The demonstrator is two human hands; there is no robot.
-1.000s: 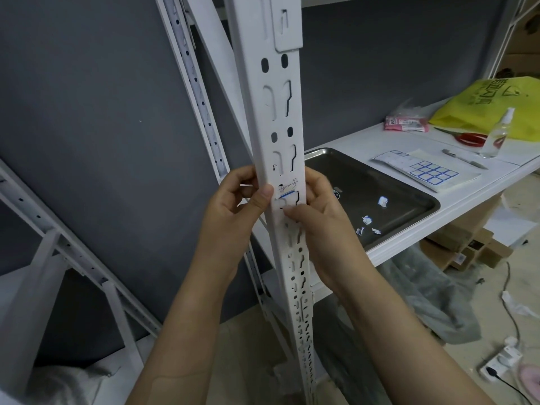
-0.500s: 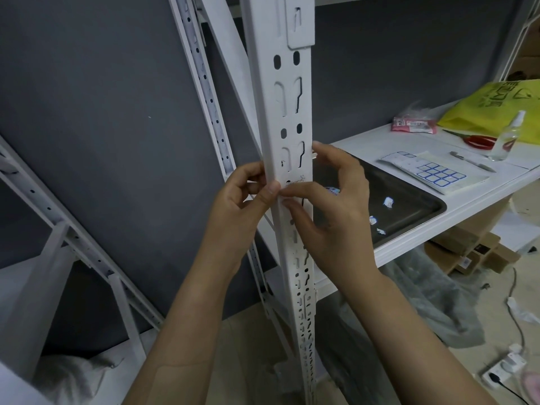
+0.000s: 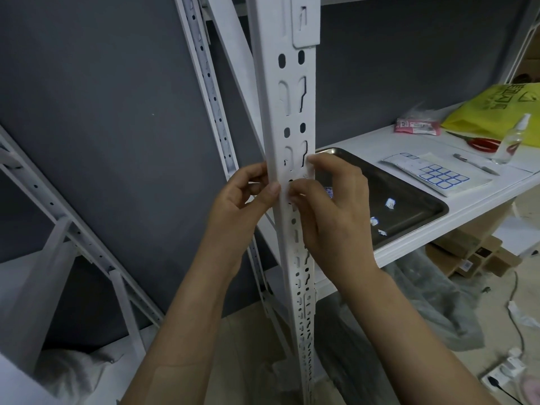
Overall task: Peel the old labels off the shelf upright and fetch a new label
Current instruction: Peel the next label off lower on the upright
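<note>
Centre frame, head view: shelf upright (image 3: 295, 112) stands vertical, long axis running top to bottom of the picture, slotted face toward the camera, lower end tapering away to the floor. Left hand (image 3: 242, 200) clamps its left edge at mid height, fingers curled round behind, thumb flat on the front face. Right hand (image 3: 330, 206) is on the right edge at the same height, forefinger hooked over the edge, thumb tip pressed on the face just beside the left thumb, so it pinches the upright. Can't tell whether any label scrap is under that thumb. Faint label residue (image 3: 306, 176) shows on the face just above the thumbs. Right of the upright, on the white shelf board (image 3: 365, 141), sits a metal tray (image 3: 409, 185) with small torn label scraps (image 3: 390, 203) lying in it. Just right of the tray lies the label sheet (image 3: 442, 176), flat, blue-bordered labels up, long axis roughly left-right along the board, untouched. Beyond it a pen (image 3: 473, 163), red scissors (image 3: 482, 143), clear spray bottle (image 3: 514, 138) upright, pink packet (image 3: 416, 127), yellow bag (image 3: 496, 109). Cardboard boxes (image 3: 467, 255) sit under the board, and a power strip (image 3: 508, 372) lies on the floor at near right.
</note>
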